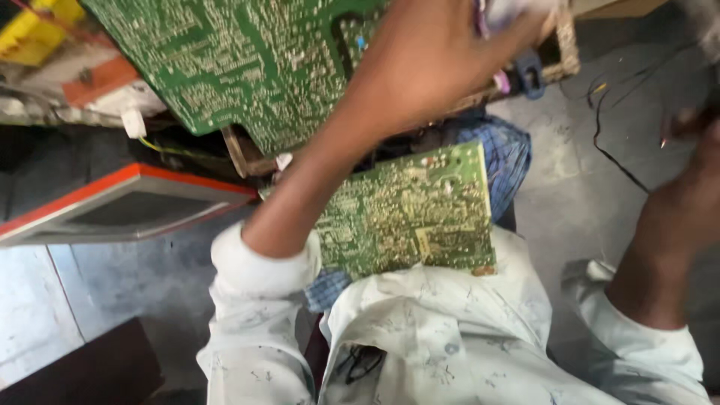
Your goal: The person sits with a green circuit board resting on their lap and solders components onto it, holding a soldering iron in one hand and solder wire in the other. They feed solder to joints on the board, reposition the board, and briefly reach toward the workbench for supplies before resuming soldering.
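Left hand (442,52) stretches forward over large circuit board (247,67), grip unclear; right hand (694,127) blurred.

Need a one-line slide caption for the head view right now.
Left hand reaches over a large green circuit board while a smaller board rests on the lap; right hand is blurred.

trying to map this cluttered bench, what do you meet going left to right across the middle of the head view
Red-rimmed grey flat panel → left hand's white-sleeved forearm → smaller green printed circuit board resting on the lap → blue checked cloth → thin black wire on the grey floor → right hand, blurred.
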